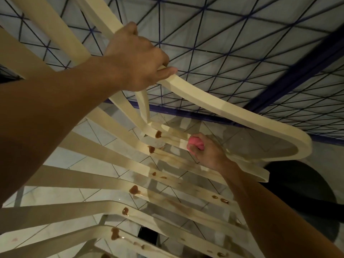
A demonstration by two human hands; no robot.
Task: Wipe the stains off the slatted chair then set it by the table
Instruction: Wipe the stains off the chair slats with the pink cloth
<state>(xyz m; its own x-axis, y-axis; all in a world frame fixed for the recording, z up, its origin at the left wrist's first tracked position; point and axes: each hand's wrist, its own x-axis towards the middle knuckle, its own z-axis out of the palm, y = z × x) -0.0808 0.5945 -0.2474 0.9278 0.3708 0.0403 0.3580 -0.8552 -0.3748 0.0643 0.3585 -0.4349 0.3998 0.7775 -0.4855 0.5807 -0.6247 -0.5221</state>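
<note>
A cream slatted chair (223,108) fills the head view, its slats fanning out toward the lower left. Brown stains (134,189) dot several slats, with smeared brown streaks running along them. My left hand (137,56) grips the chair's curved upper rail, thumb lying along the rail. My right hand (204,151) holds a bunched pink cloth (195,144) against a far slat, near the chair's rounded corner.
Pale floor tiles with dark grout lines (104,133) show between the slats. A blue border band (186,112) runs along the base of a wall tiled in a blue diagonal grid. A dark rounded object (301,185) sits at the right, below the chair's corner.
</note>
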